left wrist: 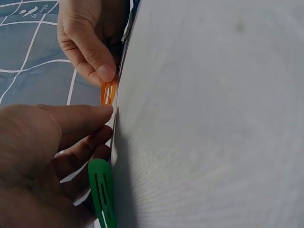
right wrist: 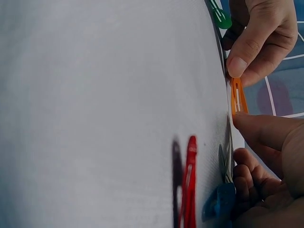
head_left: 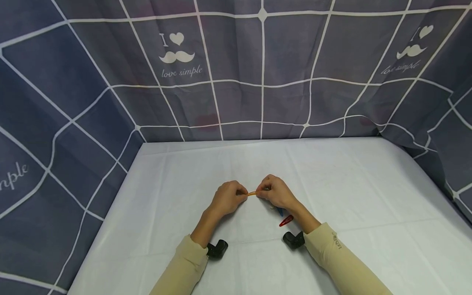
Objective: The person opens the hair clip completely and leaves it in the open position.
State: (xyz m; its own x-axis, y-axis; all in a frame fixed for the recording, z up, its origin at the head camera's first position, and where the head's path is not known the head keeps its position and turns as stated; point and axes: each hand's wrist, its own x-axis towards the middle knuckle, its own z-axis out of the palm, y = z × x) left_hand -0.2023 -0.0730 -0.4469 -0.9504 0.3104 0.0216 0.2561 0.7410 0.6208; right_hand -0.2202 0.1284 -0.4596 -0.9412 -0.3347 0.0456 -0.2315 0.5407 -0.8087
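Note:
An orange snap hair clip (head_left: pixel 252 193) (left wrist: pixel 108 92) (right wrist: pixel 239 97) is stretched between my two hands above the white table. My left hand (head_left: pixel 226 198) pinches one end between thumb and fingertips. At the other end, my right hand (head_left: pixel 276 192) pinches it the same way. A green hair clip (left wrist: pixel 101 190) (right wrist: pixel 221 16) is beside the lower fingers of my left hand. Under my right hand, partly hidden, is a blue object (head_left: pixel 281 212) (right wrist: pixel 221 202) with a silvery part. A red hair clip (head_left: pixel 286 221) (right wrist: pixel 189 185) lies near my right wrist.
A white cloth covers the table (head_left: pixel 177 176). Dark grey curtains (head_left: pixel 236 49) with white grid lines stand behind it and at both sides. A black wrist camera (head_left: pixel 218 249) sits at the left cuff, another black camera (head_left: pixel 293 240) at the right.

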